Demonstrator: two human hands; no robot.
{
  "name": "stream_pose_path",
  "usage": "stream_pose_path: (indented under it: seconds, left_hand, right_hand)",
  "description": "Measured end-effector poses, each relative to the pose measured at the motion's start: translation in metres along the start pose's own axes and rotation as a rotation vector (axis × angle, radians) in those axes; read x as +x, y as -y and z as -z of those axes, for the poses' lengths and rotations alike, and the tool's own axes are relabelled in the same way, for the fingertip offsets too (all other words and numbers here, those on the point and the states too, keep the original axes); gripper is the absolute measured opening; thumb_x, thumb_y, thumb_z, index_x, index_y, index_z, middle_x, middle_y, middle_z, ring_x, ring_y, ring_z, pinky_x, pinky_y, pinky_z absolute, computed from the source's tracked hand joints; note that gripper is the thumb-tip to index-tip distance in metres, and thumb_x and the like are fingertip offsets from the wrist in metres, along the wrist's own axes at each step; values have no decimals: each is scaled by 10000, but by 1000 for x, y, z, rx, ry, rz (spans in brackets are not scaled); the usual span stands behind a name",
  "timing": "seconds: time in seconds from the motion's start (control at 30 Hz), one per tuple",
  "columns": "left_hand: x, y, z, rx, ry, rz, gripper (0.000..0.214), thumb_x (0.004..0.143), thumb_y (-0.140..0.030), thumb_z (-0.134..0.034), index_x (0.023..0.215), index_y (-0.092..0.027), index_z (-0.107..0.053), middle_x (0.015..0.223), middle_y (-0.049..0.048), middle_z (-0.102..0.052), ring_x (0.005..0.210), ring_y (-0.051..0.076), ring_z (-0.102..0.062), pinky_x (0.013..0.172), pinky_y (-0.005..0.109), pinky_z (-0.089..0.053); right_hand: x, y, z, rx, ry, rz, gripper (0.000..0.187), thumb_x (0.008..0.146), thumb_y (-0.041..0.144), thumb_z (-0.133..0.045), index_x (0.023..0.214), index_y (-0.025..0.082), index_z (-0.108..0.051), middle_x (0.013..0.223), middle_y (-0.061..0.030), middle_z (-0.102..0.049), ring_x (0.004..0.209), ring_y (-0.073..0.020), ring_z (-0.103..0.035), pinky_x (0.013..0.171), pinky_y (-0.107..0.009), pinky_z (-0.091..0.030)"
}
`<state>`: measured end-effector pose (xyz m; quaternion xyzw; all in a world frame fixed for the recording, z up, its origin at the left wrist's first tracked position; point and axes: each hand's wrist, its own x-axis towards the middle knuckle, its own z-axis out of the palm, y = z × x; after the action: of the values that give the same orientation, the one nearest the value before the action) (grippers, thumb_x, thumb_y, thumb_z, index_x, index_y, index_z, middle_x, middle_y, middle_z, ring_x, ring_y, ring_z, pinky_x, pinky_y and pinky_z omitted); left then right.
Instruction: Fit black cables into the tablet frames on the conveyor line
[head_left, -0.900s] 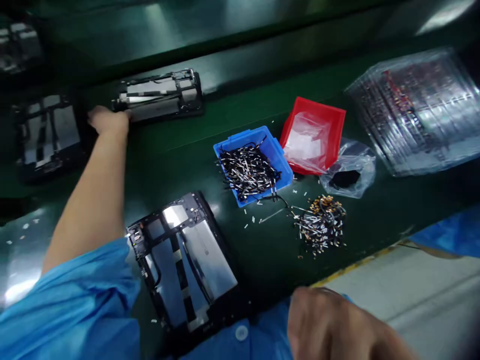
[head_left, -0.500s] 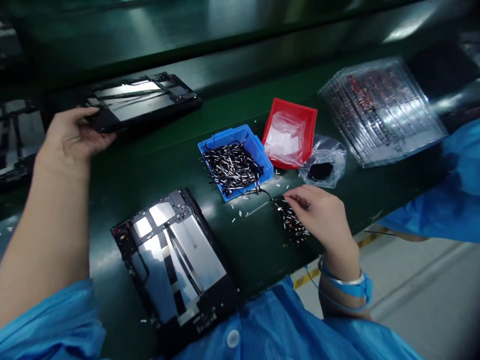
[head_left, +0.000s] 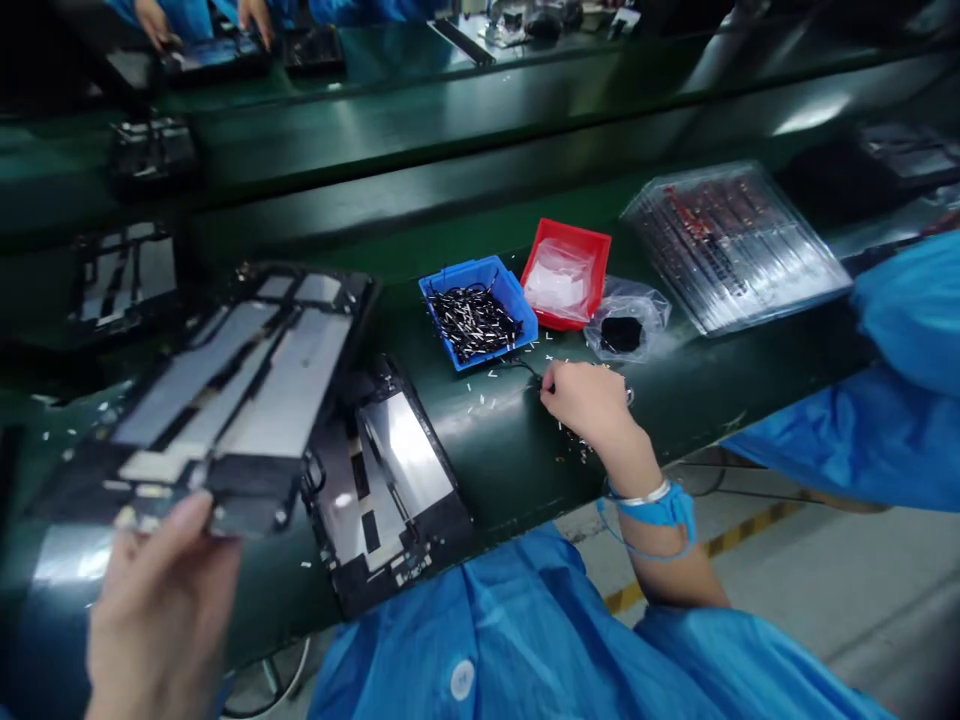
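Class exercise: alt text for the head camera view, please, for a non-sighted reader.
A person's left hand holds up a black device frame above a green workbench, while the right hand rests by scattered cable pieces beside a blue bin of black-and-white cables.

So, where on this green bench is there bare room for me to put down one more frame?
Bare green bench shows between the black tablet frame and your right hand, and another patch lies below the clear tray stack. Crowded: around the blue bin, red bin and plastic bag, with loose pieces scattered.
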<state>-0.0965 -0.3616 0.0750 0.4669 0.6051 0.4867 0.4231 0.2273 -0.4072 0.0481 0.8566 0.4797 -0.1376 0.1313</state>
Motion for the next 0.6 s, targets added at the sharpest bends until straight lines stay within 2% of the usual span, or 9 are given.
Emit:
stream_pose_path:
  seconds: [0.07,0.13,0.2,0.27,0.33,0.37,0.47,0.53,0.6]
  left_hand:
    - [-41,17,15,-45,-31,167,99,661,-256,-694,694,-274,-602,627,-59,-637,600,144,-612,604,245,-549]
    - [-76,38,20,-73,-29,315,135,657,-335,-736,754,-310,-645,690,-61,-679,665,177,-653,633,271,-565]
    - [-100,58,18,-68,22,383,199,662,-426,-754,782,-302,-656,736,-41,-698,739,212,-677,695,313,-576]
    - [-114,74,13,-89,112,408,298,636,-504,-775,742,-257,-648,716,-9,-695,713,226,-677,720,342,-576]
    - [-120,81,9,-147,272,477,390,619,-575,-773,701,-214,-649,721,35,-706,640,223,-664,669,346,-570]
    - [-121,81,9,-181,392,543,423,627,-600,-758,711,-197,-664,759,62,-721,620,224,-663,611,338,-559]
    - [-116,72,15,-229,867,743,457,725,-613,-679,737,-158,-708,854,141,-737,659,250,-691,508,290,-498]
    - [-109,63,21,-202,1109,689,431,785,-577,-642,717,-160,-729,844,144,-735,703,241,-697,552,271,-492]
    - [-101,53,23,-153,1228,504,386,843,-529,-598,784,-182,-755,876,130,-735,760,227,-692,637,277,-504]
  right_hand:
    - [-2,-1,-1,22,-6,5,193,797,199,-530,870,197,-708,883,-102,-740,881,-248,-689,629,-276,-401]
    - [-8,-6,-5,79,-103,16,164,776,190,-545,816,213,-702,795,-65,-733,806,-227,-688,589,-268,-379]
    - [-18,-14,-14,169,-304,75,129,768,192,-557,774,220,-683,682,-18,-700,698,-192,-667,556,-257,-366]
    - [-28,-23,-23,268,-563,219,112,778,188,-559,729,215,-656,615,7,-663,621,-156,-632,551,-247,-384]
    - [-39,-28,-31,347,-806,413,137,810,167,-548,712,208,-635,622,2,-664,606,-137,-616,583,-247,-433]
    - [-44,-28,-35,373,-906,504,142,822,148,-547,724,207,-631,642,-5,-676,611,-134,-616,603,-250,-457]
    - [-60,-22,-42,410,-1121,692,143,798,73,-600,811,212,-629,704,-19,-704,636,-137,-632,627,-266,-509]
    - [-70,-12,-46,430,-1200,753,217,755,29,-644,870,213,-629,738,-27,-713,656,-145,-645,615,-277,-530]
    - [-79,0,-48,461,-1239,793,266,721,3,-672,902,194,-634,760,-45,-717,676,-152,-652,600,-279,-545]
